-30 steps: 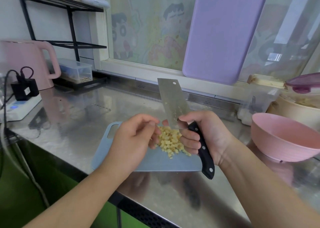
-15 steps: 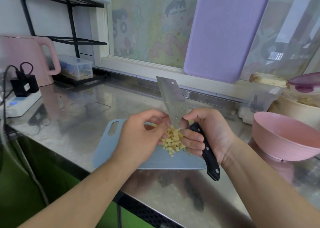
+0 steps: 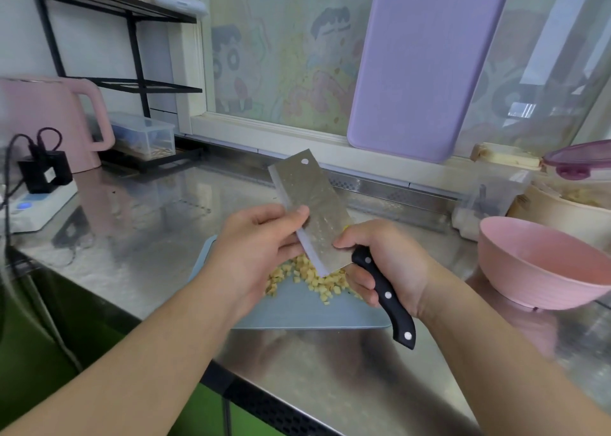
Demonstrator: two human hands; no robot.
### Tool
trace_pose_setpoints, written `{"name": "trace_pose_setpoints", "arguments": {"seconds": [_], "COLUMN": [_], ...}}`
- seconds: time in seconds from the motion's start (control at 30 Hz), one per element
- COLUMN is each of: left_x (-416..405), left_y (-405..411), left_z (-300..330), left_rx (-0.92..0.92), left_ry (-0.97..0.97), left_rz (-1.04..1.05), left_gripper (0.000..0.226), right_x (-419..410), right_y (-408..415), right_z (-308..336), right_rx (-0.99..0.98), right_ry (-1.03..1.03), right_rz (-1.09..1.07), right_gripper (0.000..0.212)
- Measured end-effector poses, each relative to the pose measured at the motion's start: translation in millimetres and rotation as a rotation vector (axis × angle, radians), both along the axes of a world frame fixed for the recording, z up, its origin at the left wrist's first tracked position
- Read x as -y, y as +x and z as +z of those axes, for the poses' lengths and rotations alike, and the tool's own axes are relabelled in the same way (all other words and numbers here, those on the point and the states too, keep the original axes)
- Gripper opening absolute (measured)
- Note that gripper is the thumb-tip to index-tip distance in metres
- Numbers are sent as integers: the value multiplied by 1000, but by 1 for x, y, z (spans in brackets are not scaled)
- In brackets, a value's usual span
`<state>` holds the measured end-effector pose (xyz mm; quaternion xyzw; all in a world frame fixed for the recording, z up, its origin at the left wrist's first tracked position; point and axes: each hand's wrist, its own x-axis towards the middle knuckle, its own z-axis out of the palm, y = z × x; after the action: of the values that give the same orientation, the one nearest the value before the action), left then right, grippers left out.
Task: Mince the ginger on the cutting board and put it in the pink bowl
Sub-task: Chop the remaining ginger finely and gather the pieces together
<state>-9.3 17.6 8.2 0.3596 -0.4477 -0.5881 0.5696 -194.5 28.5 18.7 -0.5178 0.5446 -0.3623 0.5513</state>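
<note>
Small yellow ginger cubes [image 3: 314,278] lie in a loose heap on the pale blue cutting board [image 3: 307,313] near the counter's front edge. My right hand [image 3: 386,267] grips the black handle of a cleaver [image 3: 312,204], whose blade is raised and tilted above the heap. My left hand [image 3: 261,247] is beside the blade, its thumb pressed on the flat side near the cutting edge. The pink bowl [image 3: 542,267] stands to the right of the board, and no ginger shows inside it.
A purple board [image 3: 426,62] leans on the window behind. A pink kettle [image 3: 49,118], a power strip [image 3: 36,204] with a cable, and a clear box [image 3: 145,134] stand at the left. Beige and clear containers [image 3: 558,204] crowd the back right.
The cleaver has lifted and its flat side has turned up. My left hand rose from the ginger heap to the blade, thumb now on its face. Some cubes have spread left.
</note>
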Motion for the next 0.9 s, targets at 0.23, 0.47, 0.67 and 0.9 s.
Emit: {"name": "trace_pose_setpoints", "arguments": {"seconds": [0.23, 0.47, 0.67, 0.9], "left_x": [7, 17, 20, 2], "left_y": [11, 10, 20, 38], "left_z": [-6, -15, -14, 16], "left_rx": [302, 872, 871, 445], "left_ry": [-54, -241, -348, -390], "left_rz": [199, 194, 369, 520], "left_gripper": [4, 23, 33, 29], "right_x": [-2, -1, -1, -4], "right_y": [0, -1, -2, 5], "right_z": [5, 7, 7, 6], "right_rx": [-82, -252, -915, -1144], "right_ry": [-119, -279, -610, -763], "right_rz": [-110, -197, -170, -46], "right_gripper": [25, 21, 28, 47]}}
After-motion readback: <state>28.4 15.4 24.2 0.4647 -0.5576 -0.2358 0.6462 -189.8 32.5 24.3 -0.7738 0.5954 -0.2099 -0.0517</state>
